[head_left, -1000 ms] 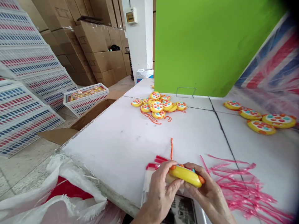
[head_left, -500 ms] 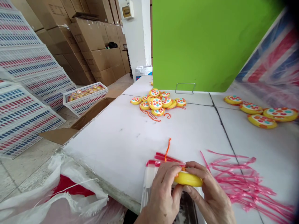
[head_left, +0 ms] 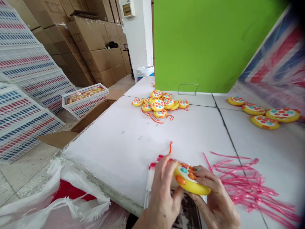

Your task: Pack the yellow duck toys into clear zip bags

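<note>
A yellow toy (head_left: 194, 187) with a white face and coloured buttons is held tilted above the front of the table. My left hand (head_left: 164, 190) grips its left side, fingers at the upper edge and thumb near the underside. My right hand (head_left: 213, 194) pinches its right side, thumb below and fingers over the buttons. An orange cord (head_left: 171, 147) sticks up beyond my left fingertips. Under my hands lies a clear, red-edged plastic stack (head_left: 151, 166) beside a dark item (head_left: 189, 210). Pink plastic strips (head_left: 252, 187) are spread to the right of my right hand.
A pile of similar toys (head_left: 158, 105) lies mid-table, and several more (head_left: 264, 122) sit at the right. A green board (head_left: 202, 44) stands behind them. Left of the white table (head_left: 107, 140) are stacked baskets (head_left: 30, 63), an open carton (head_left: 92, 116) and a white sack (head_left: 78, 203).
The toy has tipped so that its buttoned face shows more. My left fingers have lifted and spread along its edge, and my right fingers have shifted over the face.
</note>
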### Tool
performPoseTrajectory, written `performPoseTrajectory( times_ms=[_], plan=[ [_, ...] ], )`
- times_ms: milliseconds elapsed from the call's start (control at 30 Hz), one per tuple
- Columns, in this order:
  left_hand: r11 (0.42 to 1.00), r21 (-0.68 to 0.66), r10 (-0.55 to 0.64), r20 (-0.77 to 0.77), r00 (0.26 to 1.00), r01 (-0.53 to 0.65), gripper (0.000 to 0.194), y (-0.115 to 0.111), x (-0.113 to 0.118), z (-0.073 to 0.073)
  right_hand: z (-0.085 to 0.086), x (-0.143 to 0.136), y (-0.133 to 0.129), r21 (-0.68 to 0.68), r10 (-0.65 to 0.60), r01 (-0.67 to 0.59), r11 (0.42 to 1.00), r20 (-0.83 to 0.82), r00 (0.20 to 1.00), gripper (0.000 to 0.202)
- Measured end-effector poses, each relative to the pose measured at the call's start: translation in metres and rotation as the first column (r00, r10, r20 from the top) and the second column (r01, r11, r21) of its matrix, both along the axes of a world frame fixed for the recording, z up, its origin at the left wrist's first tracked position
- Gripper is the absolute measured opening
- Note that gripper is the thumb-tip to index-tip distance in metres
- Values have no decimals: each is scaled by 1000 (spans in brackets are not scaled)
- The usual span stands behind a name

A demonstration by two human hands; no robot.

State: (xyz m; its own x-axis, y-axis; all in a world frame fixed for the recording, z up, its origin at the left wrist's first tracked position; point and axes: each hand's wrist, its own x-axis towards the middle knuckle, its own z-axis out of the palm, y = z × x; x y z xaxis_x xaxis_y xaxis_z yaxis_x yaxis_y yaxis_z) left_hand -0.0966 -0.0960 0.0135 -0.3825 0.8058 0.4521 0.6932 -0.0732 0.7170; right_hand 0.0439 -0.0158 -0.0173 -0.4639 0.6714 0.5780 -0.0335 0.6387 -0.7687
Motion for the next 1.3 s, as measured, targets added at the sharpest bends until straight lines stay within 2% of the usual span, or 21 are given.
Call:
performPoseTrajectory(
  times_ms=[67, 100, 200, 233, 300, 367, 400, 500, 600, 700, 767, 867, 933, 1067, 1133, 1200, 1267, 1300],
  plan=[
    [996, -54, 68, 58, 996, -65, 58, -3, -6, -5, 0, 4, 3, 33, -42, 41, 999, 26, 999, 35],
    [995, -79, 66, 85, 994, -60, 54, -5, -8, -8, 0, 6, 4, 52, -59, 57, 997, 42, 997, 35],
    [988, -145, -36, 75, 997, 47, 31, -12, 2, -18, -3, 12, 8, 68, -103, 98, 993, 79, 992, 33],
    [982, -173, -70, 30, 997, 74, 24, -12, 9, -22, -4, 13, 9, 26, -133, 131, 991, 92, 987, 32],
    [966, -245, -111, -95, 989, 84, 20, -10, 23, -32, -6, 14, 14, -152, -228, 250, 956, 153, 962, 27],
    [944, -327, -128, -209, 969, 54, 34, -4, 33, -40, -8, 15, 20, -396, -284, 356, 846, 231, 931, 29],
    [935, -353, -137, -255, 957, 39, 38, 0, 35, -43, -9, 16, 22, -512, -271, 364, 778, 249, 930, 33],
    [922, -387, -162, -351, 922, 15, 27, 8, 33, -51, -9, 19, 25, -764, -148, 221, 606, 165, 975, 41],
    [932, -362, -171, -378, 910, 25, 19, 9, 27, -55, -8, 20, 22, -875, -88, 77, 477, 40, 995, 43],
    [946, -323, -154, -369, 916, 29, 15, 7, 25, -56, -7, 19, 18, -918, -110, 19, 395, -27, 994, 40],
    [947, -319, -146, -377, 915, 19, 14, 8, 24, -54, -7, 18, 17, -932, -128, 1, 363, -48, 991, 36],
    [940, -340, -144, -372, 917, 10, 10, 8, 23, -50, -3, 20, 16, -938, -100, -21, 347, -59, 993, 35],
    [935, -353, -135, -291, 947, 24, 10, 7, 20, -48, 1, 24, 16, -937, -78, 10, 349, -19, 997, 39],
    [949, -312, -61, -42, 997, 45, 36, 4, 14, -47, 4, 40, 18, -905, -40, 151, 398, 148, 988, 49],
    [954, -287, -90, -10, 996, 83, 42, 3, 10, -46, 2, 50, 18, -890, 10, 204, 409, 228, 974, 55],
    [954, -273, -140, -29, 990, 127, 29, 4, 8, -47, 1, 57, 17, -906, 79, 200, 374, 246, 966, 57],
    [955, -255, -170, -64, 983, 149, 14, 5, 7, -48, 3, 57, 16, -946, 147, 118, 301, 169, 975, 56],
    [959, -244, -169, -86, 982, 144, 16, 6, 7, -49, 6, 54, 16, -960, 153, 73, 270, 117, 981, 54]
  ],
)
